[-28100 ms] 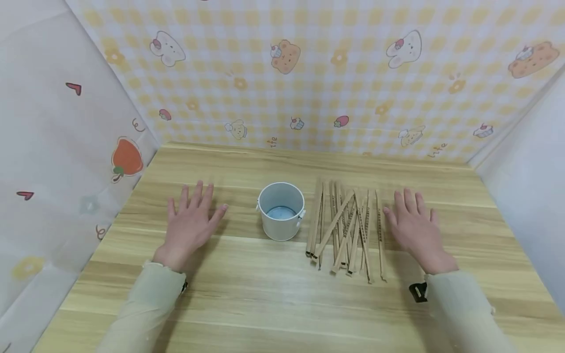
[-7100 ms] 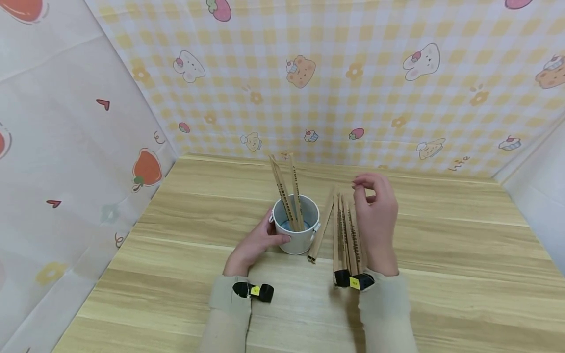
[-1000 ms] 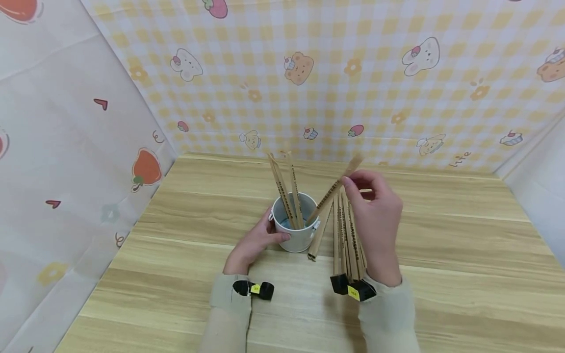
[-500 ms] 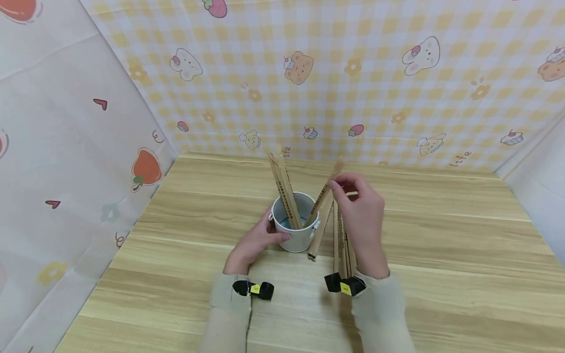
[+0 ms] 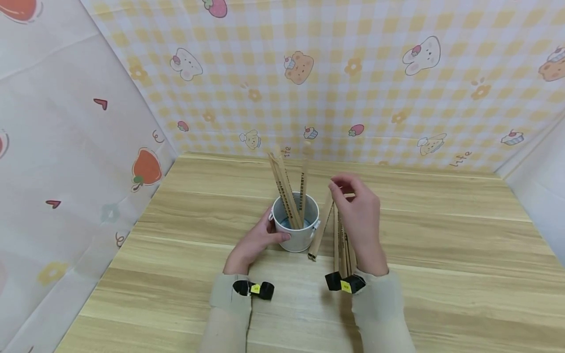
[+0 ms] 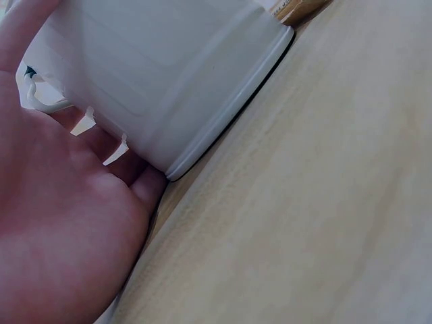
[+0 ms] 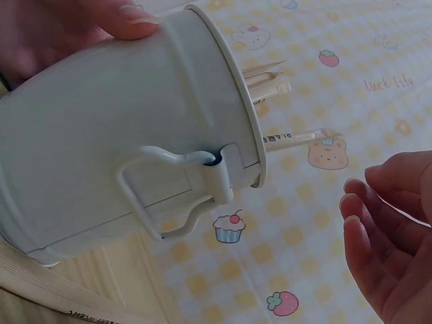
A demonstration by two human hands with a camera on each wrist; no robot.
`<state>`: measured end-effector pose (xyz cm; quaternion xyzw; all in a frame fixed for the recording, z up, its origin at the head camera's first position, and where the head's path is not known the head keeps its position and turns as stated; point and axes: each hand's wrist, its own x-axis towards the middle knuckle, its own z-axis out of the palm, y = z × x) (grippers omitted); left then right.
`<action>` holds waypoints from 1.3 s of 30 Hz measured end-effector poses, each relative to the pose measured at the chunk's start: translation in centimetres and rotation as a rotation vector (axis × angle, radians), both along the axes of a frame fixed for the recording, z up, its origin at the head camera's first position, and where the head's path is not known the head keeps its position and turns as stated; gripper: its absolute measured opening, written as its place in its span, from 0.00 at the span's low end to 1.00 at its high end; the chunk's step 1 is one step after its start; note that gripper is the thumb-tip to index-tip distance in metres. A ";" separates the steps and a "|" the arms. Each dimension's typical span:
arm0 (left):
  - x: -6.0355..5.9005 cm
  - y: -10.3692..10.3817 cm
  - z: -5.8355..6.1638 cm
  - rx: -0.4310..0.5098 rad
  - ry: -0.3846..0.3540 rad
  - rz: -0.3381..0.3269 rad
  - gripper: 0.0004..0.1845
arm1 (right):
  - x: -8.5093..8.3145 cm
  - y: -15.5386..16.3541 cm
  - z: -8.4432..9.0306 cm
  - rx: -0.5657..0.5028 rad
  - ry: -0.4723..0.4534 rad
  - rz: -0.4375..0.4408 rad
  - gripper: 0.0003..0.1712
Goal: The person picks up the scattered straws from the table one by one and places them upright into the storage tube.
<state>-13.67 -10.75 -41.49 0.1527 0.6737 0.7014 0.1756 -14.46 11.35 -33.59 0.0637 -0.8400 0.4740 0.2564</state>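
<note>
A small white metal bucket (image 5: pixel 295 226) with a rolled rim and a little side handle stands on the pale wood-grain table (image 5: pixel 441 274), its smooth round wall cupped by the left hand (image 5: pixel 253 242), whose fingers and thumb curl around the side nearest the person. Four thin, flat wooden sticks (image 5: pixel 287 189) with dark printed lettering stand in the bucket, leaning against its rim and poking well above it. The right hand (image 5: pixel 358 215) hovers just beside the bucket on its right, fingers loosely bent with the tips drawn near the thumb; it holds nothing that can be seen. Under that hand more sticks (image 5: pixel 342 240) of the same straight, slender shape lie in a loose bundle on the table, one of them (image 5: pixel 320 233) slanting toward the bucket's base. Behind the table hangs a smooth yellow checked sheet (image 5: pixel 353 73) printed with bears and rabbits.
</note>
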 end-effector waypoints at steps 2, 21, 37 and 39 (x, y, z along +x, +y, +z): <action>-0.1 0.0 0.1 -0.005 -0.001 0.003 0.50 | 0.0 0.0 0.0 -0.001 -0.013 0.004 0.10; -0.2 -0.5 0.6 -0.038 -0.012 0.018 0.49 | -2.1 3.3 -2.6 0.019 -0.361 -0.011 0.19; 0.4 0.0 -0.3 0.009 -0.018 0.013 0.49 | -1.7 7.0 -5.4 0.212 -0.671 0.065 0.35; 0.3 0.0 -0.2 -0.010 -0.016 0.016 0.48 | -1.8 7.4 -5.7 0.240 -0.700 0.076 0.34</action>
